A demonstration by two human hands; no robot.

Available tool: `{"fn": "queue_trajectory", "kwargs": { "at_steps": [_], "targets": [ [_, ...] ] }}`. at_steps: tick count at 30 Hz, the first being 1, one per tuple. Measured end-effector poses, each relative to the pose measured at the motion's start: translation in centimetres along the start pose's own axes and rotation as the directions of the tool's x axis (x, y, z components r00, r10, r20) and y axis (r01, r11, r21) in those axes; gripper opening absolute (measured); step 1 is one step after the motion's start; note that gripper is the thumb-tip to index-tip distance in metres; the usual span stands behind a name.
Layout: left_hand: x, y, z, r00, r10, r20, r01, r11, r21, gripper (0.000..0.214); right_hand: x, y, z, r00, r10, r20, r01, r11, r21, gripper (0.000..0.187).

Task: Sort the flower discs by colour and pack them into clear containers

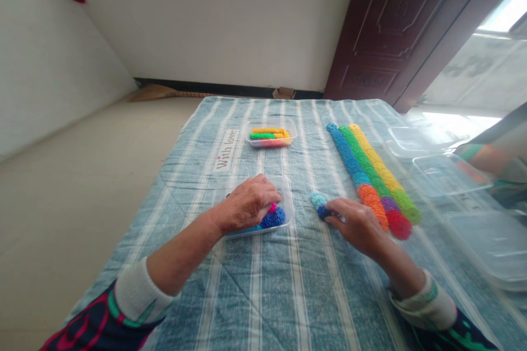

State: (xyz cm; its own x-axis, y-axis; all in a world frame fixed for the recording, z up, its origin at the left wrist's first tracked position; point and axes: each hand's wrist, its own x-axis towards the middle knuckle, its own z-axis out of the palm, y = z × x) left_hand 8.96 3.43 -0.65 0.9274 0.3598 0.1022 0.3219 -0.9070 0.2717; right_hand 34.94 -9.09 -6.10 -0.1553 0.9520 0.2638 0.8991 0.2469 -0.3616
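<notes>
My left hand (pixel 251 204) reaches into the near clear plastic box (pixel 291 203), its fingers pinched together. Dark blue discs (pixel 273 218) lie in the box, and a bit of bright pink (pixel 272 208) shows right at the fingertips; whether they hold it is hidden. My right hand (pixel 357 225) is closed, thumb and fingers on dark blue discs (pixel 323 211). These sit at the near end of a short row of light blue discs (pixel 317 199) on the cloth. To the right lie long overlapping rows of discs: blue to orange (pixel 373 205), green to red (pixel 364 156), and yellow to lime (pixel 381 167).
A second clear box (pixel 294 134) with yellow, green and red discs stands farther back, beside a "With love" print on the striped tablecloth (pixel 197 186). Clear plastic containers (pixel 450 175) and a large one (pixel 489 252) are at the right, near another person's arm (pixel 481 159).
</notes>
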Motion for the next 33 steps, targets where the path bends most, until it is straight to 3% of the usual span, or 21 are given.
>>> {"fn": "queue_trajectory", "kwargs": {
  "at_steps": [4, 8, 12, 14, 17, 19, 23, 28, 33],
  "targets": [
    [0.1, -0.3, -0.7, 0.999, -0.009, 0.038, 0.007, 0.999, 0.054, 0.017, -0.2, 0.0, -0.2, 1.0, 0.001, -0.001, -0.001, 1.0, -0.015, 0.011],
    [-0.1, -0.4, -0.9, 0.999, -0.046, 0.013, 0.044, 0.995, 0.09, 0.02, 0.1, -0.8, -1.2, 0.996, -0.019, -0.082, 0.014, 0.998, -0.066, 0.018],
    [-1.0, -0.4, -0.8, 0.99, -0.127, -0.062, 0.135, 0.982, 0.131, 0.017, 2.3, -3.1, -2.5, 0.978, -0.142, -0.153, 0.133, 0.989, -0.065, 0.024],
    [-1.5, -0.3, -0.8, 0.987, -0.129, -0.098, 0.143, 0.979, 0.146, 0.018, 4.3, -4.7, -2.8, 0.963, -0.236, -0.133, 0.225, 0.97, -0.089, 0.024],
    [-2.3, -0.1, -0.8, 0.981, -0.117, -0.154, 0.139, 0.98, 0.141, 0.021, 7.7, -7.1, -2.4, 0.944, -0.329, 0.016, 0.329, 0.939, -0.097, 0.024],
    [-2.8, 0.2, -0.7, 0.976, -0.111, -0.185, 0.135, 0.983, 0.122, 0.021, 9.6, -8.4, -1.8, 0.941, -0.297, 0.159, 0.318, 0.94, -0.124, 0.025],
    [-3.8, 0.9, -0.4, 0.966, -0.115, -0.234, 0.143, 0.984, 0.106, 0.023, 11.4, -9.9, -0.3, 0.922, -0.09, 0.378, 0.203, 0.941, -0.271, 0.026],
    [-4.1, 1.3, -0.1, 0.961, -0.117, -0.249, 0.147, 0.984, 0.105, 0.022, 11.5, -10.3, 1.0, 0.887, 0.054, 0.459, 0.127, 0.926, -0.354, 0.028],
    [-3.7, 1.2, -0.1, 0.964, -0.112, -0.242, 0.145, 0.982, 0.124, 0.022, 11.8, -10.8, 1.5, 0.876, 0.115, 0.468, 0.097, 0.909, -0.405, 0.029]
  ]
}}
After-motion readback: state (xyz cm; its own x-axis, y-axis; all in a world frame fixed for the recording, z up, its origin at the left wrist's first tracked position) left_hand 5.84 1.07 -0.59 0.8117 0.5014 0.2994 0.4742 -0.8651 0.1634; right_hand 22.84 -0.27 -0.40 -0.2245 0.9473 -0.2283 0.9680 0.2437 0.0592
